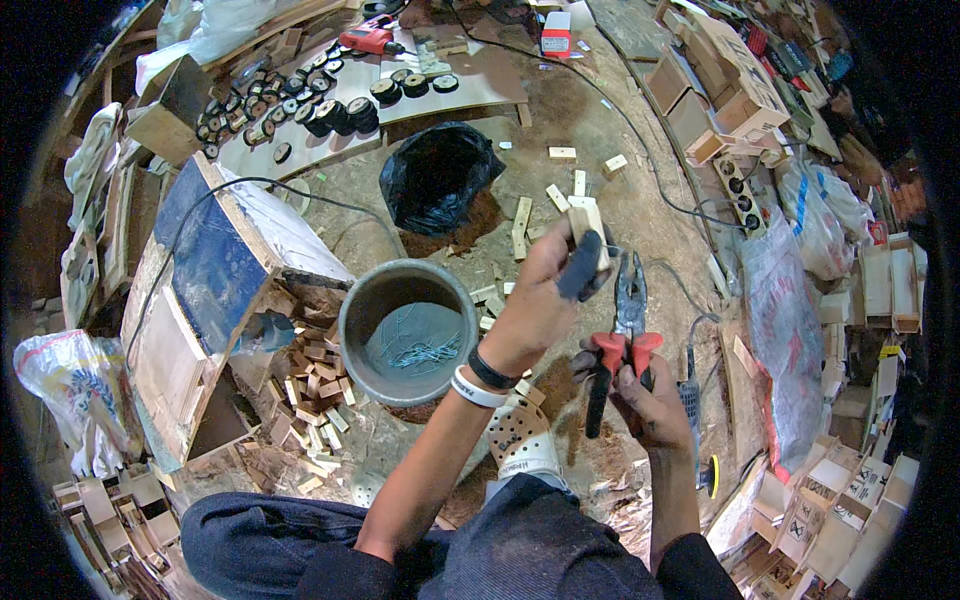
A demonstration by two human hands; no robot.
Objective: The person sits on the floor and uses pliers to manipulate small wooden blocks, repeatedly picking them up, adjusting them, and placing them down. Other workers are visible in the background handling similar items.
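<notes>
My left hand (537,290) is closed around a small pale wooden block (582,228), with dark wrapping on the thumb. Close beside the block, my right hand (652,405) grips a pair of pliers (629,310) by its red and black handles, jaws pointing away from me. A thin bit of wire seems to stick out between block and jaws, too small to make out fully. Left of my left wrist stands a grey round tub (352,340) with thin bent wires (425,352) at its bottom. Several drilled wooden blocks (521,225) lie on the floor beyond my hands.
A black plastic bag (405,185) stands open beyond the tub. Dark round wooden pieces (342,117) and a red power tool (370,41) rest on a low board. Left are a box-like wooden stand (215,275) and heaped blocks (318,385). A cable (640,125) crosses the floor near a socket strip (738,190).
</notes>
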